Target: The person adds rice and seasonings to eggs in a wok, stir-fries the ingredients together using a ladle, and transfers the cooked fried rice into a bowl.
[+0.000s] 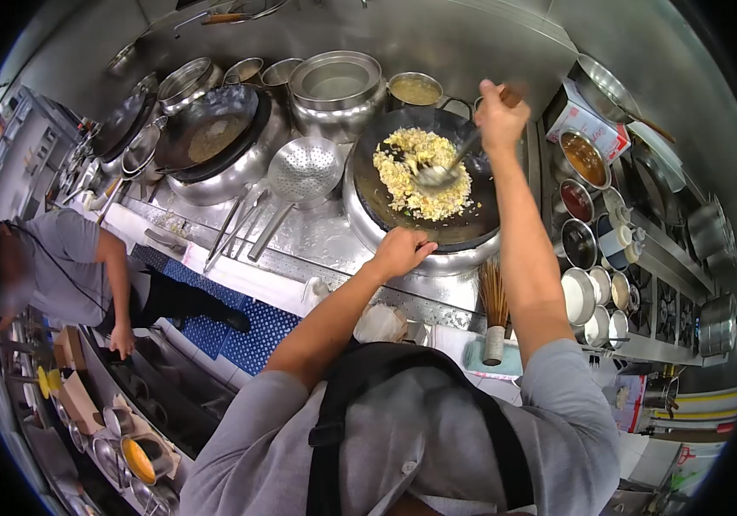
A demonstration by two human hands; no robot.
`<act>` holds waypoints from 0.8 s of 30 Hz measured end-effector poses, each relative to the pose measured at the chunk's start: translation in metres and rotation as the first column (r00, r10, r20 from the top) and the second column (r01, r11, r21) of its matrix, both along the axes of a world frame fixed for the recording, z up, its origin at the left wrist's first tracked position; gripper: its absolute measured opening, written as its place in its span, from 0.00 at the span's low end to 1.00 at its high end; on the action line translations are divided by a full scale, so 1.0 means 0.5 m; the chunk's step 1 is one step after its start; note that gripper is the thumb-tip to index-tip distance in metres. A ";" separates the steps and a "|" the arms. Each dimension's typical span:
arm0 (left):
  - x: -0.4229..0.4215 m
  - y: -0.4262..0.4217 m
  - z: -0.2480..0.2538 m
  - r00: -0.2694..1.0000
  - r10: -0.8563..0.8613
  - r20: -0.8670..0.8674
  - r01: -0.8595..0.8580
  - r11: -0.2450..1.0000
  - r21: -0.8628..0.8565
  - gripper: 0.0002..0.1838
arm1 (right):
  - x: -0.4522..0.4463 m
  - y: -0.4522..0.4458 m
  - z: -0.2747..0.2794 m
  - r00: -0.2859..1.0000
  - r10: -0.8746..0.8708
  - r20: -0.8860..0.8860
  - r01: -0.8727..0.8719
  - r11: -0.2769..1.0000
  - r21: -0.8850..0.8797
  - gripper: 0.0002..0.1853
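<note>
A black wok (366,176) sits on the round steel burner ring in front of me. Inside it is what looks like egg fried rice (416,163), yellow and white with bits of green. My right hand (503,119) is wrapped around the wooden handle of a ladle (437,177), raised over the wok's right side. The ladle's bowl rests in the rice. At the near rim, my left hand (403,251) is closed on the wok's edge; its fingertips are partly hidden. A perforated skimmer (306,169) lies left of the wok.
A second wok (213,129) stands farther left. Steel pots (336,82) line the back. Sauce bowls (576,199) and seasoning tubs (578,295) fill the right shelf. A bamboo brush (494,331) stands near my right forearm. Another person (67,267) is at the left.
</note>
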State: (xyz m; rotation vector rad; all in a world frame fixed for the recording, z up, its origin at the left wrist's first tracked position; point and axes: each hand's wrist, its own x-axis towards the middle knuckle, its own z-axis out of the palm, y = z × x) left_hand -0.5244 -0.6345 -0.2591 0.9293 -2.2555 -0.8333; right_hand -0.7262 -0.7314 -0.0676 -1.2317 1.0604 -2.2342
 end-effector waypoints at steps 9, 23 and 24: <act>-0.008 -0.012 -0.007 1.000 -0.013 0.003 0.013 0.999 0.049 0.20 | 0.019 0.091 0.002 0.981 0.136 0.137 -0.138 0.990 0.005 0.17; 0.002 0.105 0.071 0.977 0.148 -0.152 -0.181 0.955 -0.234 0.22 | 0.054 0.227 0.071 0.980 0.130 0.151 -0.140 0.989 0.052 0.16; 0.007 0.122 0.052 0.983 0.146 -0.113 -0.169 0.957 -0.234 0.21 | 0.041 0.194 0.060 0.986 0.133 0.103 -0.139 0.988 0.059 0.17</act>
